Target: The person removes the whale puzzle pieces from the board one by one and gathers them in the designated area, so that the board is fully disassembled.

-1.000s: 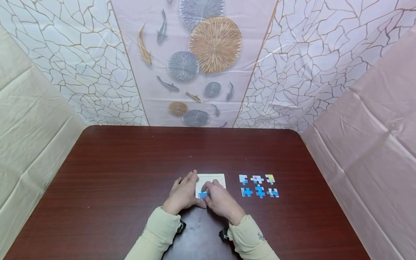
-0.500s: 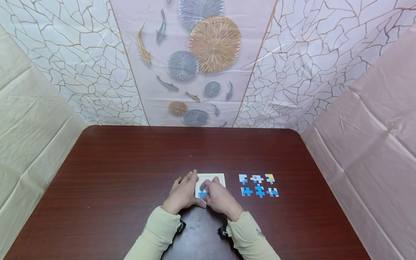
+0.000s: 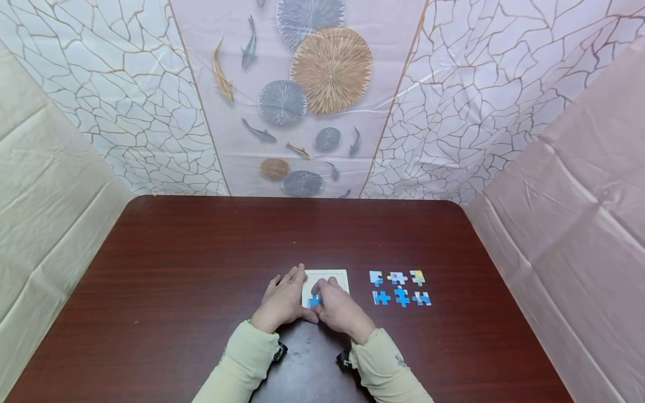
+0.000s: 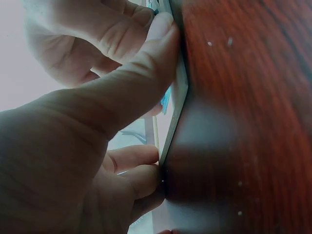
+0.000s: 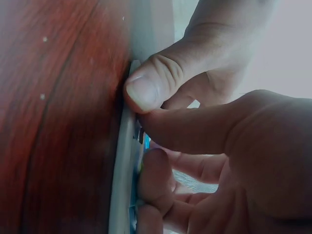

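A small white puzzle tray [image 3: 330, 274] lies flat on the table with a blue jigsaw piece [image 3: 314, 300] at its near left. My left hand [image 3: 283, 302] holds the tray's near left corner, fingers along the left side and thumb at the near rim. My right hand [image 3: 345, 310] reaches over the tray, thumb and bent forefinger pinching at the blue piece, partly hiding it. In the right wrist view, the left thumb [image 5: 144, 90] meets the right thumb [image 5: 190, 129] above the tray edge [image 5: 119, 185]. The left wrist view shows the tray's side [image 4: 176, 112] down against the wood.
Right of the tray, several loose jigsaw pieces lie in two rows, among them a blue one [image 3: 401, 296] and a yellow-patterned one [image 3: 417, 277]. The dark red table [image 3: 201, 246] ends at a patterned cloth backdrop [image 3: 297, 129], with pale cloth walls at both sides.
Both hands keep nearly the same place. The right hand and wrist have shifted very slightly left over the blue piece; the loose pieces lie as before.
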The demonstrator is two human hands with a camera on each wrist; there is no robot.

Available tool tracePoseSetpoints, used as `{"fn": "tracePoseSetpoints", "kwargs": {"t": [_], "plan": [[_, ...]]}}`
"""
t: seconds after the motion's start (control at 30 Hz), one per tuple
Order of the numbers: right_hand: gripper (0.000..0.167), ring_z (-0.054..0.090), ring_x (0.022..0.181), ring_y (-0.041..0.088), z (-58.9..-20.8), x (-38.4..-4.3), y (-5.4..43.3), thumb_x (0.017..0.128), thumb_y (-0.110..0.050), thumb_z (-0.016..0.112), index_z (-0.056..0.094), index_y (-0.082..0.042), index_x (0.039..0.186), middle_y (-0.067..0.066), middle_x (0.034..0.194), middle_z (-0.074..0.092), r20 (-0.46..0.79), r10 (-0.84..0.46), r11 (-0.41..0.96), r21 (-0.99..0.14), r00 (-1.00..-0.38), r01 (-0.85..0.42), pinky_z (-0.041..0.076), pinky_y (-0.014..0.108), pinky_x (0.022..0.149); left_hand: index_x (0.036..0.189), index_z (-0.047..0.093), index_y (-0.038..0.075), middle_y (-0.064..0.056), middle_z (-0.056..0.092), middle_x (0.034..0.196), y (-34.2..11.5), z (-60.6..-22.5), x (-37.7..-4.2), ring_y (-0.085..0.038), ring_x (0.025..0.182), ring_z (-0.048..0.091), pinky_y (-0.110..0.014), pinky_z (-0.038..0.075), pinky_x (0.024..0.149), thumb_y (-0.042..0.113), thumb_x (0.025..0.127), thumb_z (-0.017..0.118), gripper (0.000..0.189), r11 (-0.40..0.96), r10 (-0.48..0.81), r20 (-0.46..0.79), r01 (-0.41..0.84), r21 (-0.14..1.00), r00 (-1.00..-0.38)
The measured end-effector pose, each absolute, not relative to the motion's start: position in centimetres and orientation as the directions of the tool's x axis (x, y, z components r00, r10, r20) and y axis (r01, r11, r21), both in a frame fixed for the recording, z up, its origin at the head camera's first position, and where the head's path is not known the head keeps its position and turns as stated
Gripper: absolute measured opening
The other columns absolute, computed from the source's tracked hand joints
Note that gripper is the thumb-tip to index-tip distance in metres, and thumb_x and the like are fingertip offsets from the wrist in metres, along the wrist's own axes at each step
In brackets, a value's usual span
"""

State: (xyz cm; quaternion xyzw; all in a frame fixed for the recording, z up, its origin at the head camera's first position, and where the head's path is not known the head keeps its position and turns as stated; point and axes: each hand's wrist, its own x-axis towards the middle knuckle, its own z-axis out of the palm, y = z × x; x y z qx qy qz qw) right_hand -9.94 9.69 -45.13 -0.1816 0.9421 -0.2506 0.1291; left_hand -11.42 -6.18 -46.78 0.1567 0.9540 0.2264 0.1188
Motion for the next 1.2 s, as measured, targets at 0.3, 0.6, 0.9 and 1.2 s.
{"fn": "tracePoseSetpoints", "kwargs": {"t": [0.3, 0.6, 0.9, 1.2], "plan": [[0.025, 0.051, 0.071, 0.016, -44.96, -10.07, 9.11, 0.087, -0.010, 0.070, 0.055, -0.005, 0.107, 0.003, 0.091, 0.046, -0.189, -0.394, 0.829, -0.496, -0.899, -0.259, 0.048, 0.034, 0.070, 0.152, 0.022, -0.003, -0.006, 0.051, 0.144, -6.24, -46.65, -11.39, -0.025, 0.145, 0.024, -0.053, 0.021, 0.114, 0.053, 0.062, 0.087, 0.125, 0.847, 0.353, -0.173, 0.235, 0.477, -0.920], [0.027, 0.049, 0.064, 0.015, -45.07, -9.86, 8.82, 0.088, -0.013, 0.070, 0.051, -0.008, 0.106, 0.004, 0.088, 0.043, -0.199, -0.377, 0.854, -0.452, -0.905, -0.256, 0.044, 0.034, 0.062, 0.152, 0.025, -0.001, -0.014, 0.034, 0.154, -6.29, -46.59, -11.43, -0.026, 0.144, 0.026, -0.052, 0.021, 0.113, 0.055, 0.060, 0.087, 0.124, 0.851, 0.358, -0.179, 0.241, 0.466, -0.916], [0.027, 0.049, 0.063, 0.014, -45.08, -9.89, 8.97, 0.087, -0.010, 0.068, 0.052, -0.006, 0.109, 0.005, 0.090, 0.042, -0.191, -0.404, 0.836, -0.475, -0.895, -0.276, 0.044, 0.031, 0.059, 0.152, 0.022, -0.003, -0.008, 0.048, 0.146, -6.32, -46.51, -11.50, -0.025, 0.145, 0.026, -0.052, 0.022, 0.113, 0.052, 0.060, 0.088, 0.126, 0.850, 0.364, -0.186, 0.244, 0.467, -0.913], [0.026, 0.050, 0.069, 0.016, -45.13, -10.07, 8.95, 0.084, -0.010, 0.071, 0.052, -0.008, 0.103, 0.003, 0.087, 0.043, -0.178, -0.393, 0.839, -0.470, -0.902, -0.272, 0.047, 0.034, 0.063, 0.152, 0.022, -0.003, -0.009, 0.041, 0.151, -6.28, -46.51, -11.51, -0.025, 0.145, 0.024, -0.051, 0.020, 0.114, 0.052, 0.058, 0.090, 0.128, 0.847, 0.359, -0.195, 0.231, 0.480, -0.913]]}}
